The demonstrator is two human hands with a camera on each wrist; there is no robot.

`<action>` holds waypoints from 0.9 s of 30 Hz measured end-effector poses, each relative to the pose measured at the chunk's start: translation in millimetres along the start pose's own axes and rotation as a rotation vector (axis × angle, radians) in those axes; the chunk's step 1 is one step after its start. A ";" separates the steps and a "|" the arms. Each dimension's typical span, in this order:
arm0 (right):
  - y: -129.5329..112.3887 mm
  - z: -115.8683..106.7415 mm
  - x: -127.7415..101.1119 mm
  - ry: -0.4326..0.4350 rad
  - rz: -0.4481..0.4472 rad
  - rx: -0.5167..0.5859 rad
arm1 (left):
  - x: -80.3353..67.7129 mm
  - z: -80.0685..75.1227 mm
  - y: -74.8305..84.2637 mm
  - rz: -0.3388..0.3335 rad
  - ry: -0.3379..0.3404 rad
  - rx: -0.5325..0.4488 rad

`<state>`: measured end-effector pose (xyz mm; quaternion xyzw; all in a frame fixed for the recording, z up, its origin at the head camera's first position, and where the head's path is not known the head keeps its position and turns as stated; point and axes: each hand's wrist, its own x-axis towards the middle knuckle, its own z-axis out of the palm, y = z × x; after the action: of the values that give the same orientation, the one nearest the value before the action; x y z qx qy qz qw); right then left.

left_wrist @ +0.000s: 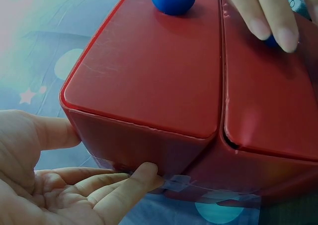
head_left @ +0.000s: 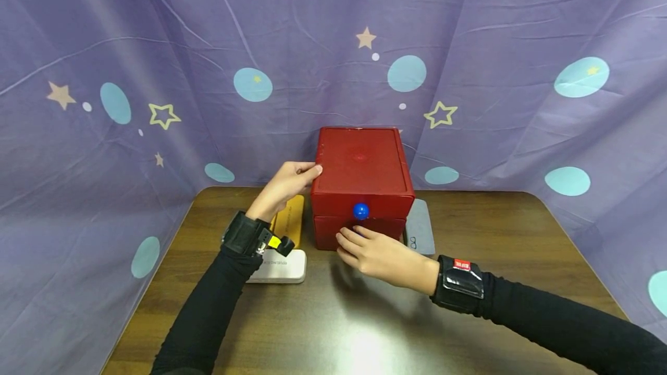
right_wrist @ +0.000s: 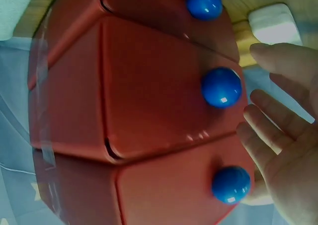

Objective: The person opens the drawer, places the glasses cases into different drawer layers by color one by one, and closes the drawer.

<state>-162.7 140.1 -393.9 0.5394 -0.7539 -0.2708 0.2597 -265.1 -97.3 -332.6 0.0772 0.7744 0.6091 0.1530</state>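
Fingers of right hand (head_left: 383, 254) lie straight at red box (head_left: 361, 166) front — left hand (head_left: 285, 185) flat on its side.

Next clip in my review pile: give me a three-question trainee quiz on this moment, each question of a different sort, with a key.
1. True or false: the left hand rests against the left side of the red drawer box.
2. Multiple choice: the right hand is at (A) the box's top, (B) the lower drawer front, (C) the grey case.
3. Short answer: what colour is the upper drawer's knob?

Key
1. True; the fingers touch the box's upper left edge.
2. B; the fingertips lie at the lower drawer, below the knob.
3. Blue.
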 end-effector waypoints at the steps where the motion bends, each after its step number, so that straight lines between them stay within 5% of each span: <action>1: -0.6 2.5 -0.2 -0.004 -0.002 -0.011 | -0.1 -0.2 0.0 -0.005 0.001 0.005; 27: 0.2 29.8 4.7 0.071 0.052 -0.046 | -0.6 -2.0 -0.4 -0.032 0.001 0.035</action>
<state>-184.6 139.5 -414.7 0.5229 -0.7515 -0.2618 0.3056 -265.2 -99.5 -332.5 0.0671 0.7862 0.5929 0.1608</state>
